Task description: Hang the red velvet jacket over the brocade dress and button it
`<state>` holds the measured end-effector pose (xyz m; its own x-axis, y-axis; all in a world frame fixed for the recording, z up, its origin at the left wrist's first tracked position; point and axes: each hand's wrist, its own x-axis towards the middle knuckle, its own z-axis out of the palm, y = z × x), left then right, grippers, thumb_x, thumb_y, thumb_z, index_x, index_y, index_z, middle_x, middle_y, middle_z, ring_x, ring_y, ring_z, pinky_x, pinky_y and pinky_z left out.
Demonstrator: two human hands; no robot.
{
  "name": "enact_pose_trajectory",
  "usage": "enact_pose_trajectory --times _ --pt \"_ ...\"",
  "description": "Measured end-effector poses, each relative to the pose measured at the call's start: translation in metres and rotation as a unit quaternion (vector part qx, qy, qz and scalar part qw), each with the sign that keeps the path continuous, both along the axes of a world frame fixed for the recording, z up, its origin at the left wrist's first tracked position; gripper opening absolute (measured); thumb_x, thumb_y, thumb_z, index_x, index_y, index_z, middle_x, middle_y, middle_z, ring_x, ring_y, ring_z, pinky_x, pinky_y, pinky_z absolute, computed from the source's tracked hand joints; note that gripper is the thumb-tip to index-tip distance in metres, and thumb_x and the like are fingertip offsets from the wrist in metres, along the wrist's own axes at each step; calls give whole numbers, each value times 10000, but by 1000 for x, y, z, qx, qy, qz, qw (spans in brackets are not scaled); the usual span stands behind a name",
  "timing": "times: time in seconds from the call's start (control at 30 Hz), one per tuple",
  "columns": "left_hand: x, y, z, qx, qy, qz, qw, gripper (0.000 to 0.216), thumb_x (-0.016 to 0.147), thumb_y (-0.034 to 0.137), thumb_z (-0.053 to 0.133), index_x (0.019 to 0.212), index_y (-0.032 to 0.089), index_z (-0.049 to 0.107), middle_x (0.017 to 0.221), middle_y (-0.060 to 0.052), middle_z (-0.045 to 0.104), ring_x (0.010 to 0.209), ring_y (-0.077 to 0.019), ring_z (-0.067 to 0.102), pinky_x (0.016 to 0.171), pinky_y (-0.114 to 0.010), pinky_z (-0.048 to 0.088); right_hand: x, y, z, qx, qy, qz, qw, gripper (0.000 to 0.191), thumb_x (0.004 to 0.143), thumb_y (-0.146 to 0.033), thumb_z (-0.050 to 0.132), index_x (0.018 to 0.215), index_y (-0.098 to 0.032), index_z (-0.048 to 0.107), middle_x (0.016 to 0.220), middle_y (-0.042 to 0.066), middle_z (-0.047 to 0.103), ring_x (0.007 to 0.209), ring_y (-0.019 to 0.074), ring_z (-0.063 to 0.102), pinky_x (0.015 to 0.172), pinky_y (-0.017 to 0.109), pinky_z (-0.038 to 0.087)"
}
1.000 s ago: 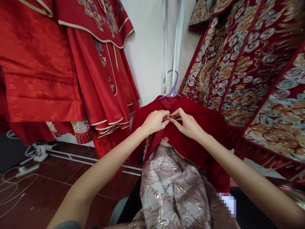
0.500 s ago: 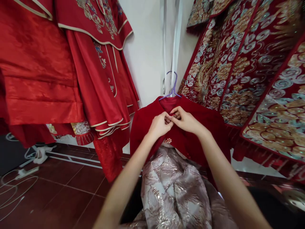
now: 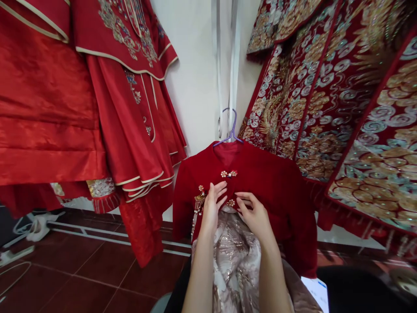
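Observation:
A dark red velvet jacket [image 3: 263,174] hangs on a purple hanger [image 3: 233,126], above a shiny pinkish-grey patterned fabric [image 3: 236,252]. Its upper flower-shaped clasp [image 3: 229,174] is fastened across the front opening. Below it, a second flower ornament [image 3: 230,203] lies between my hands. My left hand [image 3: 211,211] is open, its fingers stretched over the left front panel beside a dangling gold brooch [image 3: 199,200]. My right hand [image 3: 256,215] has its fingers apart and bent, close to the lower ornament; whether the fingertips touch the cloth I cannot tell.
Red garments with pale piping [image 3: 130,113] hang on the left, and heavily embroidered ones [image 3: 325,108] on the right. A white metal rack bar [image 3: 107,234] and white shoes [image 3: 41,228] are low at the left. A white sheet [image 3: 314,292] lies at the lower right.
My hands have let go of the upper clasp, which now shows fastened. Both have moved down and apart, near the lower ornament. The view has shifted slightly, revealing the brooch.

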<state>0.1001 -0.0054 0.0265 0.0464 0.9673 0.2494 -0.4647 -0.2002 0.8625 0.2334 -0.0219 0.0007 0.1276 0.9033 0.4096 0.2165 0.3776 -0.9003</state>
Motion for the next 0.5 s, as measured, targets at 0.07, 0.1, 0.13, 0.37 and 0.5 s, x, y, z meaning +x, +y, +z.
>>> enact_pose_trajectory --times 0.07,0.1,0.13,0.37,0.5 --pt "0 0 1 -9 8 -7 1000 520 913 561 364 1090 177 667 1316 -124 580 1208 -239 545 1035 -402 423 0 4 -3 -17 -29 -26 999 384 805 -440 575 1088 -181 563 1038 114 647 895 223 646 780 383 552" --pt "0 1 0 -10 14 -5 1000 525 911 563 365 1076 170 672 1302 -127 590 1183 -241 563 1025 -404 431 -2 6 -5 -26 -43 -28 998 432 785 -433 595 1124 -171 543 1046 123 642 891 228 646 789 396 548" --pt "0 1 -1 -9 22 0 1000 531 907 567 368 1063 164 677 1287 -130 600 1154 -241 579 1014 -406 439 -4 6 -8 -29 -56 -31 998 489 760 -425 620 1159 -160 522 1077 137 629 908 236 642 807 409 541" --pt "-7 2 -5 -5 57 23 998 549 892 577 362 1020 161 696 1247 -126 629 1097 -237 604 995 -406 442 -18 9 -20 -18 -51 -63 997 514 754 -379 607 1195 -145 484 1034 122 607 688 175 608 751 400 535" --pt "-10 0 -2 -23 66 -4 998 555 896 584 331 1052 195 695 1280 -95 613 1176 -240 562 1064 -428 369 -19 15 -21 -21 -31 -38 999 397 730 -419 649 1025 -170 556 842 43 621 628 153 586 661 337 527"
